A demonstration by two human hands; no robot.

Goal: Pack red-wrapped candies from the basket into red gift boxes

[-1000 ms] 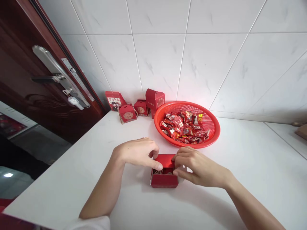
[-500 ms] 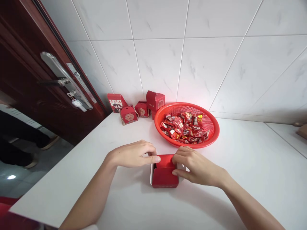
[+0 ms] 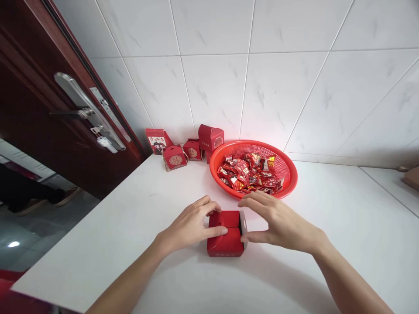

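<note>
A small red cardboard box [image 3: 225, 247] sits on the white tabletop in front of me. Its left flap is folded inward over two red inner flaps, while the right flap [image 3: 243, 224] stands up with its pale inner side and a slot showing. My left hand [image 3: 198, 226] holds the box at its left side, thumb lying on the folded flap and fingers at the far corner. My right hand [image 3: 278, 224] is spread open by the right side. Its thumb tip is at the right flap, and the other fingers are raised beyond the box.
Behind the box stands a red plastic basket [image 3: 292, 183] with many wrapped candies [image 3: 244, 172]. Several red boxes [image 3: 176, 158] stand by the tiled wall to its left. A dark red door [image 3: 29, 74] is at the left, with a person's legs [image 3: 32, 192] beyond the table edge.
The left flap has been folded inward over the box top, with my left hand moving right onto it. My right hand has opened and let go. The person's legs have shifted.
</note>
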